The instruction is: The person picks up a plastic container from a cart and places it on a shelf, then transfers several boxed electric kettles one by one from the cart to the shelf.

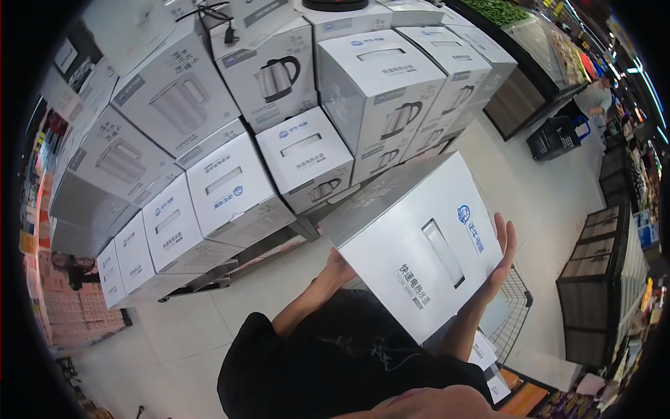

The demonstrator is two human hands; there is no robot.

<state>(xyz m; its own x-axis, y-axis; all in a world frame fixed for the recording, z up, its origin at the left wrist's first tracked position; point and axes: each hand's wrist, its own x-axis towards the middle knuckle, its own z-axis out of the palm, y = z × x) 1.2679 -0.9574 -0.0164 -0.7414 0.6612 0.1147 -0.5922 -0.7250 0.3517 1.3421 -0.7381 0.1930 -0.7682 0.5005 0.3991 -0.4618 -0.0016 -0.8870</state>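
Between my two hands is a white electric kettle box, tilted, its top face with a handle slot and blue logo turned up toward me. My left hand presses against its left side, the fingers partly hidden behind the carton. Along the opposite side lies my right hand, palm against the cardboard and fingertips rising past the edge. Just beyond the held carton, a smaller kettle box sits on the display, near a taller stacked kettle box with a kettle pictured on its side.
More kettle cartons fill the display at the left and back. A wire shopping cart stands close by my right arm. Farther right are a dark produce stand, a black basket and another person. Pale tiled floor runs between.
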